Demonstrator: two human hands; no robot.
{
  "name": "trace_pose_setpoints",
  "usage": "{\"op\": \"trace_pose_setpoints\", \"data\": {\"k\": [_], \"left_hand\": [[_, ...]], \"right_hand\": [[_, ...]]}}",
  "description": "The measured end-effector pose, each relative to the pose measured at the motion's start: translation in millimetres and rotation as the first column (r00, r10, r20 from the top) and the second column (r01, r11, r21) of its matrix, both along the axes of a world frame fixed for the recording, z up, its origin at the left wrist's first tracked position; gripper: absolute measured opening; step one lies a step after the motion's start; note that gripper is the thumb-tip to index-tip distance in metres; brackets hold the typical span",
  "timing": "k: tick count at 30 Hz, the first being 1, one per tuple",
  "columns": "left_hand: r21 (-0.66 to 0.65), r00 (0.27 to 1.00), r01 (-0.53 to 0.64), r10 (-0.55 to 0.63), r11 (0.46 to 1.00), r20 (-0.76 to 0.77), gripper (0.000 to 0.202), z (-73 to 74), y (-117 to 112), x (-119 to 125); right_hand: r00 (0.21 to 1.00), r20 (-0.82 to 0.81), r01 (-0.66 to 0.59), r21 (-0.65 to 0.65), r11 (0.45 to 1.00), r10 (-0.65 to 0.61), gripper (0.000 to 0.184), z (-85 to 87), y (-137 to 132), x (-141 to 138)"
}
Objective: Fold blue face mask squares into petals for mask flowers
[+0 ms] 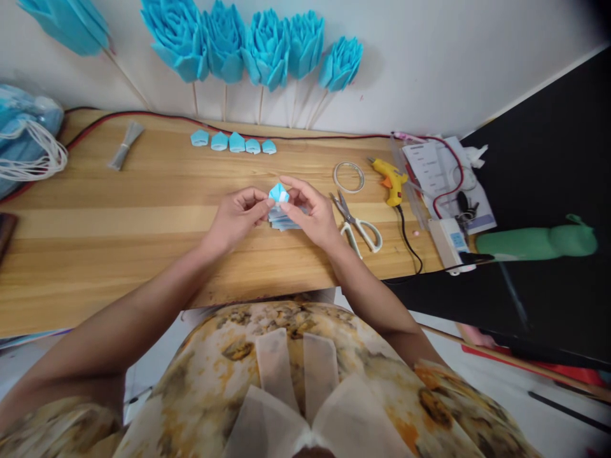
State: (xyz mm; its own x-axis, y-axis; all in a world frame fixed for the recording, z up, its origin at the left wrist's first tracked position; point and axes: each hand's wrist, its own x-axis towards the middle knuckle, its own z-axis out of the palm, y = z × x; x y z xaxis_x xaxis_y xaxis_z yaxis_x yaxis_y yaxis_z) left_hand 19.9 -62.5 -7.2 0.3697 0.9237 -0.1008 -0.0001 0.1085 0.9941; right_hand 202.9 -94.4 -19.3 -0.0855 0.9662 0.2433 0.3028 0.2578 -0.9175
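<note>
A small folded blue paper petal [279, 193] is pinched between both my hands above the wooden table [119, 210]. My left hand [237, 216] grips its left side with thumb and fingertips. My right hand [310, 210] holds its right side, fingers curled over the top. Under my hands lies a small stack of blue paper pieces [282, 220]. Several finished folded blue petals [233, 142] sit in a row farther back on the table.
Scissors [357, 224], a tape ring [349, 176] and a yellow glue gun [390, 179] lie to the right. Blue paper flowers on sticks [252, 48] lean on the wall. A bundle of wire [125, 146] and a bag [23, 137] sit at the left.
</note>
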Motion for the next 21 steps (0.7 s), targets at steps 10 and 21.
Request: {"op": "trace_pose_setpoints", "data": {"k": [10, 21], "left_hand": [[-0.019, 0.999, 0.040, -0.040, 0.999, 0.017, 0.029, 1.2, -1.5, 1.2], [0.003, 1.000, -0.005, 0.005, 1.000, 0.006, 0.028, -2.8, 0.0, 0.4]], "right_hand": [[1.000, 0.022, 0.010, -0.004, 1.000, -0.010, 0.046, 0.6, -1.2, -0.2], [1.000, -0.009, 0.005, -0.047, 0.999, -0.005, 0.053, 2.3, -1.0, 1.4]]}}
